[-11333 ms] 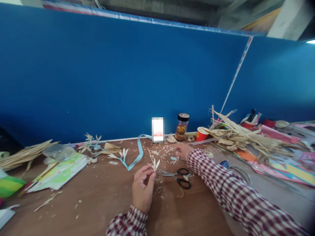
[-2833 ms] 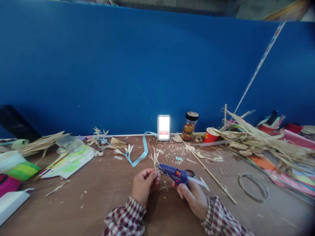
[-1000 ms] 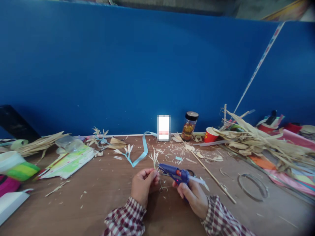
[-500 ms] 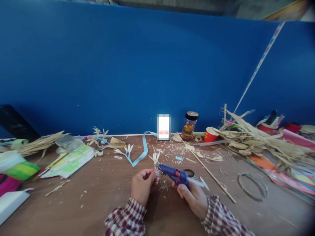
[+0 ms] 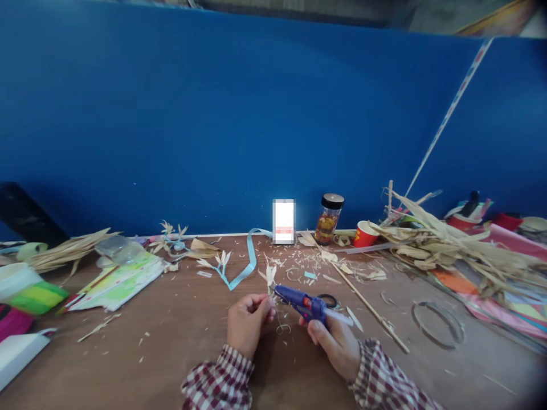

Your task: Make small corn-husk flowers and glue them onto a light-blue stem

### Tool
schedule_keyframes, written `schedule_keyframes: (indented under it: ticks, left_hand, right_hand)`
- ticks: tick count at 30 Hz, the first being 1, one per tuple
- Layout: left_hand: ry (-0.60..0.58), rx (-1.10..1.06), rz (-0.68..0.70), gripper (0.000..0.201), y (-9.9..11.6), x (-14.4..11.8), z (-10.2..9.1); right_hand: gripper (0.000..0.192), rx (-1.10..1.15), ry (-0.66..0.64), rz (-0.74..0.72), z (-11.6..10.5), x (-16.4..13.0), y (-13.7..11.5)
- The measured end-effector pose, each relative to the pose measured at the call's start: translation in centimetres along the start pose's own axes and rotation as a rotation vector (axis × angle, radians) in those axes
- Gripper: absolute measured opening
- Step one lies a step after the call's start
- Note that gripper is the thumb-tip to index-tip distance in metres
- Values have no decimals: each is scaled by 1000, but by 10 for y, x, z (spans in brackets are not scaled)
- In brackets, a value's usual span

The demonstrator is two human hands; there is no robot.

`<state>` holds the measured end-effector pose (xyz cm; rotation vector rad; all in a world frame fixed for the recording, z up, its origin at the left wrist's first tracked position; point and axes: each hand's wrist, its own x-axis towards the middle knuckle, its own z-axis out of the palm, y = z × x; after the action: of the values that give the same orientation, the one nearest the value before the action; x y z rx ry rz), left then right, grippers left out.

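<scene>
Left hand (image 5: 247, 319) closed, fingertips pinching the stem of a small straw flower (image 5: 270, 275), pale petals pointing up. Right hand (image 5: 335, 343) wrapped around the grip of a blue glue gun (image 5: 299, 299), nozzle touching the flower stem just under the petals. A clear glue stick juts from the gun's rear, toward the right.

Change over the last second: slight. Nozzle has crept a touch left and up along the stem; the left hand has barely shifted. Several seconds back the right hand was reaching out across the table with no gun in it, and the scissors (image 5: 329, 299) lay in the open; now only their black handle loops show behind the gun. My read: gluing is in progress at the stem, with small adjustments only.

Outward: wooden table (image 5: 179, 347) littered with straw clippings. A light blue ribbon (image 5: 247, 266) curls behind the hands. A thin wooden stick (image 5: 363, 303) lies aslant to the right. Against the blue partition: a black-lidded jar (image 5: 328, 218), a red paper cup (image 5: 366, 233), a heap of dried husks (image 5: 453, 245).

Hard to make out: any glue at the nozzle tip is too small to see. Trigger finger is hidden behind the gun body. Left fingertips cover the lower stem. A small upright white object by the jar is blurred out.
</scene>
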<state>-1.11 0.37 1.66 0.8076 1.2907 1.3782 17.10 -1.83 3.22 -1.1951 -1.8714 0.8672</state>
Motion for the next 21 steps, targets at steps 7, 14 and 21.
schedule_keyframes:
  ticks: [7, 14, 21]
  left_hand:
    - [9, -6, -16, 26, 3, -2, 1]
    - [12, -22, -41, 23, 4, -3, 3]
    - [13, -53, -48, 24, 4, -4, 3]
  right_hand:
    - [41, -19, 24, -1, 2, 0, -1]
    - [39, -12, 10, -15, 1, 1, -2]
    - [38, -12, 3, -18, 2, 1, 1]
